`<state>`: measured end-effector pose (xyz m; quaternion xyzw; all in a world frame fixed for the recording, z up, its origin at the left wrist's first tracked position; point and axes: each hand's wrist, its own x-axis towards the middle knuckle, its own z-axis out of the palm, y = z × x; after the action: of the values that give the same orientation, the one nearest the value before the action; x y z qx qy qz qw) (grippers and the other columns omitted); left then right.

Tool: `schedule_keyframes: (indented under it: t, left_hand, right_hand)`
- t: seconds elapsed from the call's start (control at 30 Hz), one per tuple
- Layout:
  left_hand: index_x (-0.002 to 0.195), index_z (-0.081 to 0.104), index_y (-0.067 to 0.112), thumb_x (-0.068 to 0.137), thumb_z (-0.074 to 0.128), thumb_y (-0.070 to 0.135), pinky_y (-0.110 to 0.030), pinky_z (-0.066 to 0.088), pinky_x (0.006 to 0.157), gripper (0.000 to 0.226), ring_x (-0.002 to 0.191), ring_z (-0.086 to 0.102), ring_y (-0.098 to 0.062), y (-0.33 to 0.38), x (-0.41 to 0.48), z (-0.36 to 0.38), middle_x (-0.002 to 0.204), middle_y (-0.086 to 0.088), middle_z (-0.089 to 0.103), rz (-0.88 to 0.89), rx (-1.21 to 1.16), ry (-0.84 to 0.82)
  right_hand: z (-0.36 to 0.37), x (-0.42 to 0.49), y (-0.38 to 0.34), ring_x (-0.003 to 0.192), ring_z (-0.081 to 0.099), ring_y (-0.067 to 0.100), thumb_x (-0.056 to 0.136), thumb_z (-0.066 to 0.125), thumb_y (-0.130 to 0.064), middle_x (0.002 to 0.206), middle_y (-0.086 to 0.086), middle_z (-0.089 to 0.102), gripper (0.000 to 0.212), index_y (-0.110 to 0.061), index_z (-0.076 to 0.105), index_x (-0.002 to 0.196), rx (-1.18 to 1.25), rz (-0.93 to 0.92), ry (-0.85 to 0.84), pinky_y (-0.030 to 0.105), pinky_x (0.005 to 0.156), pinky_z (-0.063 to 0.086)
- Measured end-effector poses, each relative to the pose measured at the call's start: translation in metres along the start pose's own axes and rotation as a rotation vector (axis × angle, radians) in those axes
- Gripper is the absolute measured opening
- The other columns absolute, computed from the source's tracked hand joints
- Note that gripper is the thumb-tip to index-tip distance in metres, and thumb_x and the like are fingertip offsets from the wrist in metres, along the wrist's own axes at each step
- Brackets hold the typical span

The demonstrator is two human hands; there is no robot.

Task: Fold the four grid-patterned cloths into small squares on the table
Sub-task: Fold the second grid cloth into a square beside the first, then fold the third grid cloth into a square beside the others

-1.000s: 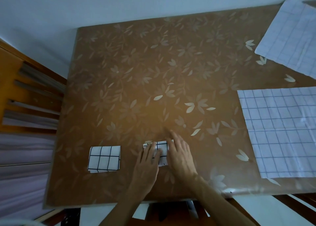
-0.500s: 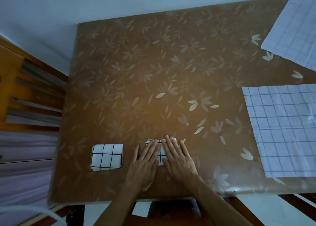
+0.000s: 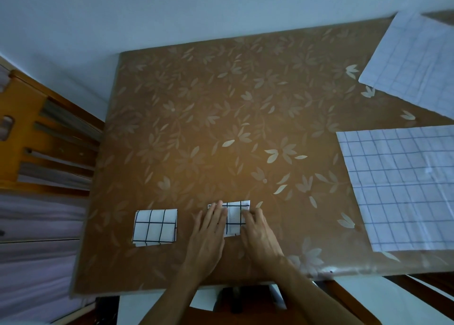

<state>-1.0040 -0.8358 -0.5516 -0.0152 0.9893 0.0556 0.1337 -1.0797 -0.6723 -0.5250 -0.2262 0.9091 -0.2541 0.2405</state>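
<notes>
A small folded white cloth with a black grid (image 3: 234,217) lies near the table's front edge, between my hands. My left hand (image 3: 208,236) lies flat with straight fingers on its left part. My right hand (image 3: 258,233) rests on its right edge, fingers slightly bent over the cloth. A second folded grid cloth (image 3: 155,227) sits alone to the left. Two unfolded grid cloths lie flat on the right: one (image 3: 403,187) at mid right, another (image 3: 415,61) at the far right corner.
The table (image 3: 221,128) has a brown leaf-patterned cover. A wooden chair back (image 3: 36,137) stands at the left side. A pale wall runs behind the table. Floor and a dark object show under the front edge.
My two hands have slid apart over the folded cloth, uncovering its middle. The other cloths have not moved.
</notes>
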Motion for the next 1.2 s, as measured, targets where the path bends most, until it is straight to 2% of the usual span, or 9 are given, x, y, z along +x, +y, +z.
schedule_keyframes:
  t: [0.23,0.4,0.53,0.63,0.8,0.93,1.03,1.13,1.2]
  left_hand:
    - [0.146,0.043,0.011,0.083,0.074,0.025,-0.050,0.043,0.110,0.072,0.143,0.040,-0.031,-0.002,-0.012,0.004,0.156,-0.014,0.040,-0.024,-0.057,-0.009]
    - [0.149,0.039,0.015,0.090,0.063,0.027,-0.047,0.036,0.116,0.064,0.149,0.030,-0.029,0.003,-0.013,0.008,0.161,-0.013,0.030,-0.024,-0.071,-0.008]
    - [0.156,0.023,0.015,0.099,0.045,0.036,-0.048,0.027,0.119,0.064,0.154,0.015,-0.026,0.002,-0.013,0.014,0.166,-0.009,0.015,-0.037,-0.041,-0.025]
    - [0.155,0.029,0.016,0.100,0.032,0.039,-0.054,0.028,0.117,0.059,0.154,0.014,-0.024,-0.004,-0.013,0.013,0.166,-0.007,0.017,-0.015,-0.020,-0.032]
    - [0.153,0.033,0.016,0.099,0.031,0.037,-0.059,0.034,0.113,0.058,0.153,0.018,-0.025,0.000,-0.010,0.003,0.166,-0.007,0.019,-0.046,-0.045,-0.065]
    - [0.157,0.021,0.016,0.103,0.036,0.028,-0.052,0.016,0.123,0.058,0.155,0.000,-0.024,0.007,-0.010,-0.014,0.168,-0.007,-0.001,-0.054,-0.078,-0.067]
    - [0.154,0.033,0.016,0.102,0.043,0.027,-0.045,0.018,0.121,0.054,0.154,0.013,-0.025,0.014,-0.018,-0.034,0.166,-0.006,0.016,-0.062,-0.158,0.057]
    - [0.151,0.037,0.019,0.104,0.042,0.025,-0.037,0.027,0.118,0.049,0.147,0.030,-0.023,0.017,-0.034,-0.056,0.161,-0.003,0.032,-0.063,-0.252,0.055]
    - [0.142,0.048,0.020,0.103,0.043,0.025,-0.033,0.044,0.100,0.039,0.126,0.050,-0.021,0.020,-0.045,-0.071,0.143,0.000,0.051,-0.084,-0.310,0.066]
  right_hand:
    - [0.009,0.008,-0.009,0.100,0.062,0.027,0.098,0.050,-0.017,0.129,0.009,0.046,0.042,-0.013,0.042,0.140,0.012,-0.016,-0.084,0.032,0.074,0.057]
    - [0.011,0.008,-0.009,0.113,0.062,0.034,0.080,0.068,-0.025,0.134,0.018,0.056,0.047,-0.010,0.062,0.124,-0.241,-0.076,0.155,0.043,0.090,0.058]
    - [0.029,0.007,0.000,0.142,0.042,0.027,0.094,0.037,-0.036,0.156,0.013,0.037,0.059,-0.007,0.050,0.144,-0.422,-0.245,0.000,0.044,0.117,0.036]
    - [0.032,0.005,0.016,0.146,0.036,0.024,0.097,0.031,-0.039,0.159,0.009,0.034,0.061,-0.010,0.037,0.150,-0.442,-0.215,-0.073,0.046,0.115,0.022]
    - [0.024,0.002,0.013,0.143,0.041,0.024,0.097,0.030,-0.041,0.156,0.010,0.041,0.063,-0.007,0.046,0.147,-0.442,-0.138,-0.176,0.046,0.114,0.020]
    - [0.009,-0.006,0.005,0.137,0.050,0.025,0.095,0.034,-0.037,0.154,0.008,0.040,0.059,-0.005,0.054,0.141,-0.382,-0.107,-0.069,0.039,0.119,0.024]
    - [-0.010,-0.014,-0.003,0.152,0.022,0.025,0.103,0.036,-0.023,0.166,0.004,0.013,0.056,-0.010,0.026,0.156,-0.347,-0.097,-0.033,0.038,0.122,0.018]
    - [-0.030,-0.030,-0.017,0.132,0.046,0.028,0.098,0.046,-0.021,0.154,0.006,0.041,0.048,-0.016,0.045,0.145,-0.278,-0.047,-0.038,0.038,0.107,0.037]
    - [-0.042,-0.045,-0.026,0.115,0.059,0.029,0.092,0.048,-0.028,0.134,0.004,0.059,0.041,-0.023,0.058,0.132,-0.192,0.007,-0.046,0.039,0.094,0.049]
